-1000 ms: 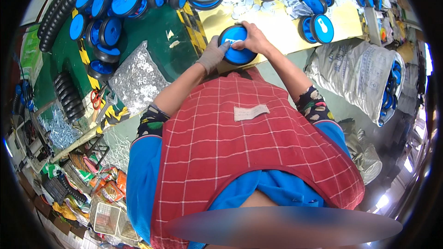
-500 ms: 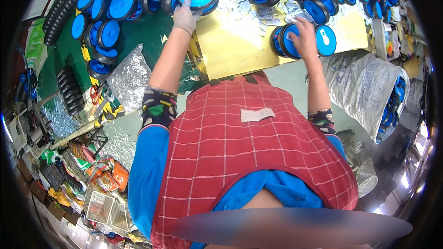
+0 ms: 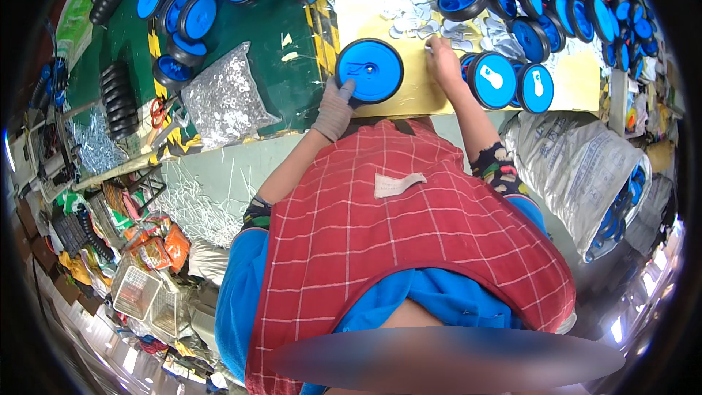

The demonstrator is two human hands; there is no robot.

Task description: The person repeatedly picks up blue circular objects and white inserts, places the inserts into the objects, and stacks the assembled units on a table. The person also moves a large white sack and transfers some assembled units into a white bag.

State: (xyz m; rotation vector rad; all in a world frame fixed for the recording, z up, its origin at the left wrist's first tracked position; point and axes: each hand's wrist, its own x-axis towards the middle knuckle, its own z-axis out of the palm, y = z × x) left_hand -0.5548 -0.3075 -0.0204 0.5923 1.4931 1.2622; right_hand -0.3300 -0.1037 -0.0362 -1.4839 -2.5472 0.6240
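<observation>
My left hand (image 3: 336, 111), in a pale glove, grips the lower left edge of a blue wheel (image 3: 371, 72) with a black rim. The wheel is held over the yellow board near its front edge, its blue face up. My right hand (image 3: 444, 64) is beside that wheel, fingers drawn together; whatever is in them is too small to make out. By its wrist stand two wheels, each with a white keyhole-shaped piece on its face: a nearer wheel (image 3: 482, 93) and one farther right (image 3: 525, 99). Loose pale-grey flat pieces (image 3: 424, 28) lie scattered beyond my right hand.
Many blue wheels (image 3: 528, 38) are heaped at the back right, and more (image 3: 197, 17) at the left. A clear bag of small metal parts (image 3: 227, 99) lies on the green mat near red-handled scissors (image 3: 156, 113). A white sack (image 3: 578, 168) stands right of the table.
My left hand has brought a wheel from the back left toward the table's front edge. The right hand has left the right-hand wheels; a white piece now shows on the nearer one.
</observation>
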